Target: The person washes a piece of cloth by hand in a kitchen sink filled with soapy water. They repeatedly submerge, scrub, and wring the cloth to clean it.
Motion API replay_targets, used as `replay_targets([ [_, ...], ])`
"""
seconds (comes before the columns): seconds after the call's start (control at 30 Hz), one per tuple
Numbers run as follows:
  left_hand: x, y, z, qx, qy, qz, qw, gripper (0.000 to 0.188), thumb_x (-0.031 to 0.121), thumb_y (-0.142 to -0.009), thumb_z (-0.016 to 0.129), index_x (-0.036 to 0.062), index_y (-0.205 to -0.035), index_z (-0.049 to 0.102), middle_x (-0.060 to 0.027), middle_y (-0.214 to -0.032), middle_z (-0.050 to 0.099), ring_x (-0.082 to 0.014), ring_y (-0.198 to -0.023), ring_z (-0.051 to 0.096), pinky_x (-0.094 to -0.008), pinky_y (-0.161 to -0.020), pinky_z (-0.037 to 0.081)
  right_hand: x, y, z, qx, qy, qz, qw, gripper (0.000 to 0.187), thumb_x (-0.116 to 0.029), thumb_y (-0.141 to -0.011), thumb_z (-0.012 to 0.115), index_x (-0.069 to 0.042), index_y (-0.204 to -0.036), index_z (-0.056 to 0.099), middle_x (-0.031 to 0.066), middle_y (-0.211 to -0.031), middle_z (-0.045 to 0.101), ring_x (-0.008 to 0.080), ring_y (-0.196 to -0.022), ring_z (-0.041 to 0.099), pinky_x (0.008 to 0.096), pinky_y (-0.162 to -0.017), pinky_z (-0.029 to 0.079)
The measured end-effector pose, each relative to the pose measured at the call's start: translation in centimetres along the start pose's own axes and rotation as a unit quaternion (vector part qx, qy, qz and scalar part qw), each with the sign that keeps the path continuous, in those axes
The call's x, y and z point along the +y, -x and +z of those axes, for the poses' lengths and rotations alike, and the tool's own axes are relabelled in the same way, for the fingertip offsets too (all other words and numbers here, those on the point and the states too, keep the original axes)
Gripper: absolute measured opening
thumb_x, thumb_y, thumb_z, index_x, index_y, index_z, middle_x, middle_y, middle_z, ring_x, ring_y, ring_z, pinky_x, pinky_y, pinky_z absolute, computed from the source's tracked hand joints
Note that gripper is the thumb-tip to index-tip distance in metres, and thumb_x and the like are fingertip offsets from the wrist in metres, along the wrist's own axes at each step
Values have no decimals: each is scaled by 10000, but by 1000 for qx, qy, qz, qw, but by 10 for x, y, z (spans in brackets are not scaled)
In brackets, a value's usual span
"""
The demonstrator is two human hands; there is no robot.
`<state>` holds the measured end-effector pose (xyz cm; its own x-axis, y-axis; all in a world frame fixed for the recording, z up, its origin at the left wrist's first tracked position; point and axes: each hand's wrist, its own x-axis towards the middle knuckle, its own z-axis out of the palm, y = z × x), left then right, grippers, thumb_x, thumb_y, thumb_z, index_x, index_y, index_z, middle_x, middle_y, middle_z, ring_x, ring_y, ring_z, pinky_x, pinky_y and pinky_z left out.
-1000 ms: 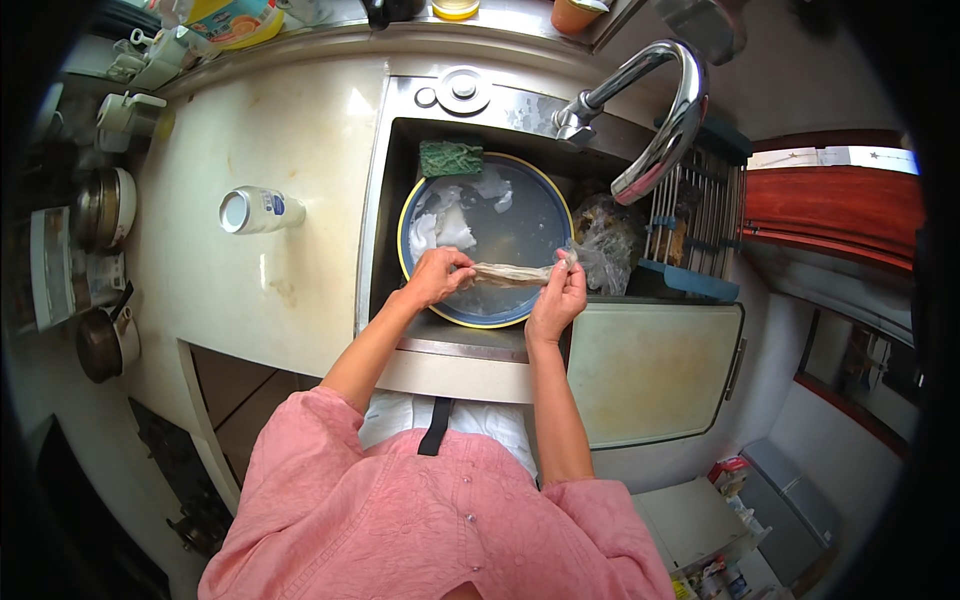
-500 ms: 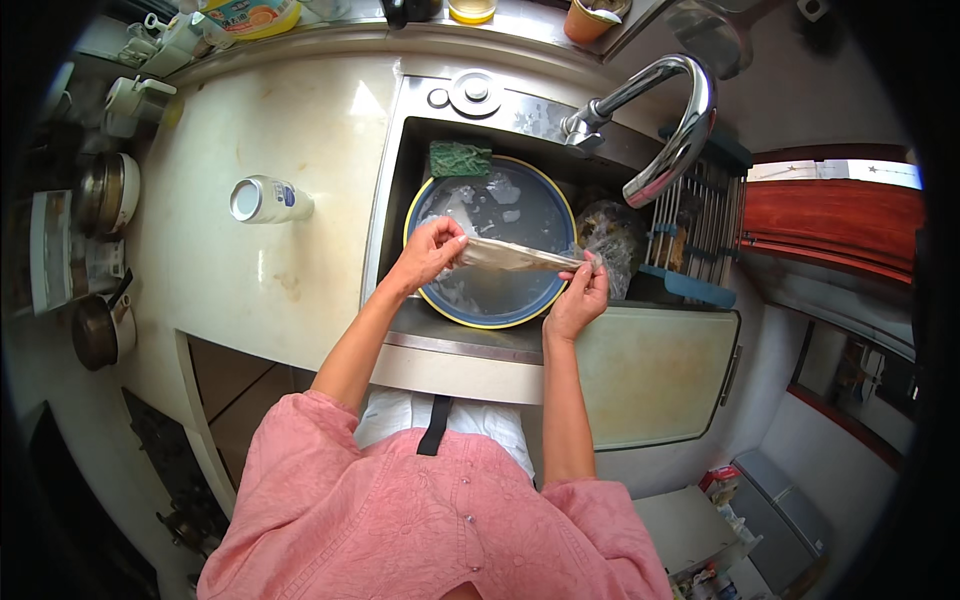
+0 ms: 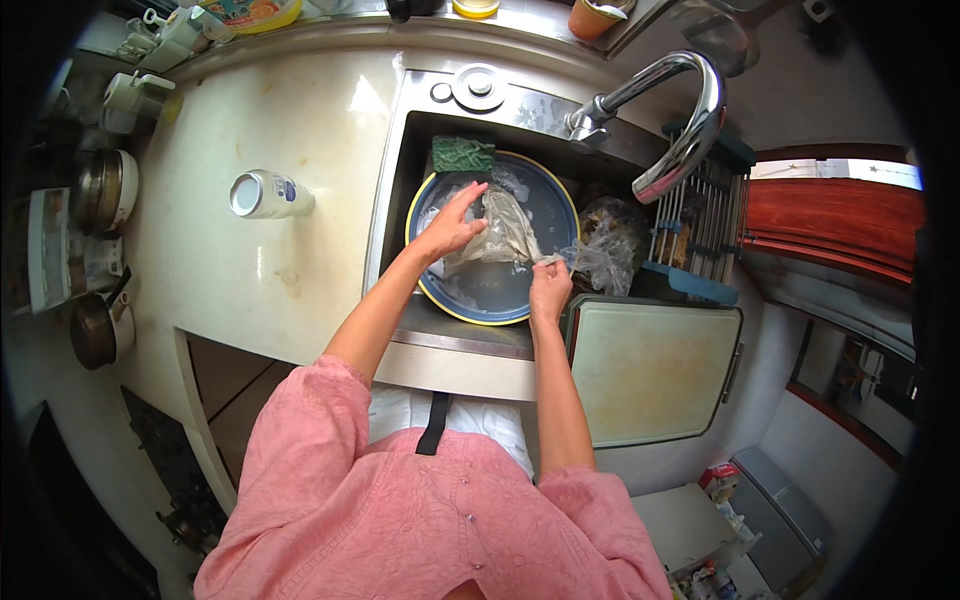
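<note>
A round basin (image 3: 497,317) with a blue wall and yellow rim stands in the sink, holding cloudy, sudsy water. A translucent plastic bag (image 3: 508,228), wet and crumpled, lies spread over the water. My right hand (image 3: 549,290) pinches its gathered end at the basin's right front edge. My left hand (image 3: 454,228) is open at the bag's left side, fingers stretched; whether the palm touches the bag is hard to tell. A green scouring pad (image 3: 463,155) rests at the basin's far left rim.
Right of the basin lies a heap of crumpled clear plastic (image 3: 610,245), beside a dish rack (image 3: 690,230). A chrome faucet (image 3: 700,120) arches over the sink's right side. On the left counter stands a white-lidded jar (image 3: 270,194). A pale board (image 3: 655,370) sits at front right.
The bag, stretched taut between both hands above the basin before, now lies spread in it. My left hand has let go and moved farther in; my right hand has come left and lower, still pinching.
</note>
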<state>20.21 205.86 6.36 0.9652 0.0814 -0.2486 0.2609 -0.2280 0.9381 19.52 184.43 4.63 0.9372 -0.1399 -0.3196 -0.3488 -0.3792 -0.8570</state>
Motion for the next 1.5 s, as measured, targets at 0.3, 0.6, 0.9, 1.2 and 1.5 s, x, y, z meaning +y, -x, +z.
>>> replay_targets([
  [0.3, -63, 34, 42, -53, -19, -88, 994, 475, 164, -793, 588, -35, -1217, 507, -245, -1134, 575, -352, -1046, 563, -365, -907, 443, 57, -6, 32, 43, 128, 30, 990, 266, -188, -779, 643, -16, -978, 607, 103, -706, 591, 233, -689, 575, 365, -679, 458],
  [0.6, -59, 34, 44, -24, -137, -185, 973, 283, 260, -757, 623, 8, -878, 664, -219, -819, 642, -359, -820, 628, -417, -751, 484, 59, -23, 23, -25, 107, 93, 990, 225, -211, -791, 629, 3, -858, 640, 66, -653, 598, 133, -563, 578, 306, -503, 456],
  [0.9, 18, 19, -21, 178, -119, -95, 972, 251, 284, -811, 607, 50, -839, 692, -138, -690, 647, -279, -659, 643, -348, -612, 493, -7, -55, 9, 79, -185, 25, 979, 155, -197, -895, 563, -45, -869, 575, -8, -754, 553, 66, -659, 468, 221, -592, 385],
  [1.2, -8, 30, -4, 103, -219, -31, 970, 252, 119, -807, 562, 48, -1032, 649, -161, -890, 635, -322, -850, 611, -377, -767, 482, 41, -46, 21, 41, -133, 100, 985, 155, -189, -904, 553, -37, -896, 585, 7, -787, 580, 95, -664, 523, 259, -591, 442],
  [1.5, -28, 59, 42, -174, -279, 28, 944, 230, 68, -749, 503, 70, -921, 655, -147, -992, 599, -341, -955, 573, -417, -786, 481, 38, -35, 28, 67, -209, 112, 969, 143, -147, -886, 566, -22, -954, 584, -3, -792, 570, 79, -674, 510, 229, -595, 413],
])
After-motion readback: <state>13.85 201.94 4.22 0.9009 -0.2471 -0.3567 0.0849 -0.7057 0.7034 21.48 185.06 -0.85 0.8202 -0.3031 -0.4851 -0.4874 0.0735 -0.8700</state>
